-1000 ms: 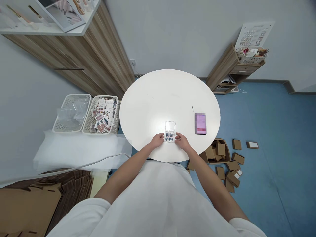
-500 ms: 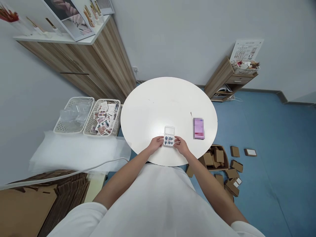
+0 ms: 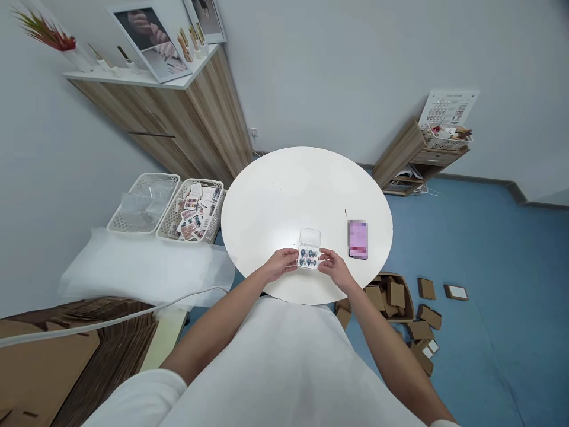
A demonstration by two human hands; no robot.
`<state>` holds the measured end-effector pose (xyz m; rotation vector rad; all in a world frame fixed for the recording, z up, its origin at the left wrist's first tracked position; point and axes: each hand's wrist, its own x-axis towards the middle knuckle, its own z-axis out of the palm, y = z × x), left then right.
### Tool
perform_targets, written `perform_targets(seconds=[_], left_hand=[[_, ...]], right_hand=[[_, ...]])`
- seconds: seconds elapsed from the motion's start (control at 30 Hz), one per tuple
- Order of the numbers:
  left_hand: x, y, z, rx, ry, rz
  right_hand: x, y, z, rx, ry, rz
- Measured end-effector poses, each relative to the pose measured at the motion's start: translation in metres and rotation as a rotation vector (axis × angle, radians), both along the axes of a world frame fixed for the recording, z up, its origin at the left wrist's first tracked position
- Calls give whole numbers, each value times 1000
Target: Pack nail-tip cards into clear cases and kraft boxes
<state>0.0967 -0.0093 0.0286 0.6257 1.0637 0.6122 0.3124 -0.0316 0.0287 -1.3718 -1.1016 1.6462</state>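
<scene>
A small clear plastic case (image 3: pixel 308 256) with dark press-on nails inside lies open near the front of the round white table (image 3: pixel 284 196), its lid (image 3: pixel 310 237) flipped back. My left hand (image 3: pixel 281 263) pinches the case's left side. My right hand (image 3: pixel 333 266) grips its right side. Both hands have curled fingers touching the case.
A purple phone (image 3: pixel 358 239) lies on the table to the right. Two white baskets (image 3: pixel 195 210) stand at the left, one with nail sets, one with clear cases. Brown cardboard boxes (image 3: pixel 395 296) litter the blue floor at right. Wooden cabinets stand behind.
The view has tilted a little. My hands stay on the case, which seems lifted slightly toward me.
</scene>
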Motion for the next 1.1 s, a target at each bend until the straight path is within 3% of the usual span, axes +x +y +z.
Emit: perform_targets(seconds=[0.17, 0.37, 0.57, 0.8, 1.1], left_hand=[[7, -1, 3, 13, -17, 4], [21, -3, 7, -4, -94, 20], [27, -10, 8, -28, -140, 40], [28, -14, 10, -36, -184, 82], [29, -15, 9, -54, -230, 151]], right_hand=[[10, 2, 1, -13, 57, -31], [20, 21, 1, -146, 138, -72], [23, 36, 7, -118, 138, -71], [22, 32, 14, 0, 156, -41], [20, 20, 19, -97, 326, -46]])
